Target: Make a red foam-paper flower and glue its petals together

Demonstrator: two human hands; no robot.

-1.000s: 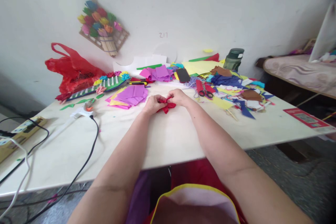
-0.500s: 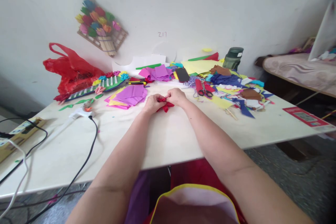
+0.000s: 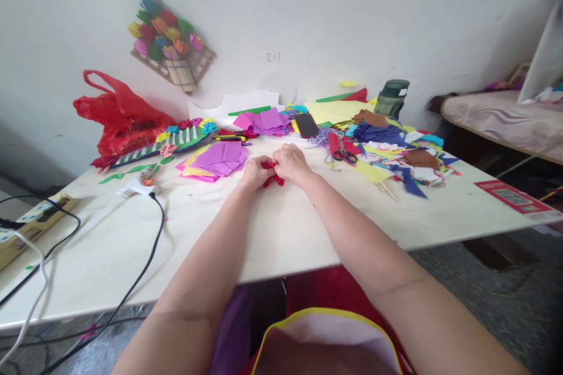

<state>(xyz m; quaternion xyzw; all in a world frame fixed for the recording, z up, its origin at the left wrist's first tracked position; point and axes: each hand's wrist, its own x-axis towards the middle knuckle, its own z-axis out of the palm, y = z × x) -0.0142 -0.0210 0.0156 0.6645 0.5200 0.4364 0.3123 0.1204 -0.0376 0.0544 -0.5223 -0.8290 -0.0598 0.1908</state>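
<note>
Both hands meet over the middle of the white table, pinching a small crumpled piece of red paper [image 3: 275,179]. My left hand [image 3: 257,172] is closed on its left side. From the right, my right hand [image 3: 291,162] grips it with bent fingers and covers much of it. Folds of red stick out below the fingers; the exact shape is hidden. Just left of the hands lies a stack of purple, yellow and pink paper sheets [image 3: 220,158]. To the right, black-handled scissors [image 3: 344,155] rest on red paper.
A white glue gun [image 3: 137,186] with a black cord lies at left, near a power strip [image 3: 37,228]. Behind are a red plastic bag [image 3: 125,120], a phone [image 3: 307,126], and a dark green bottle [image 3: 391,98]. Paper scraps [image 3: 411,158] heap at right.
My right hand has shifted slightly left and turned over the red paper, closer to my left hand. Less of the red paper shows now.
</note>
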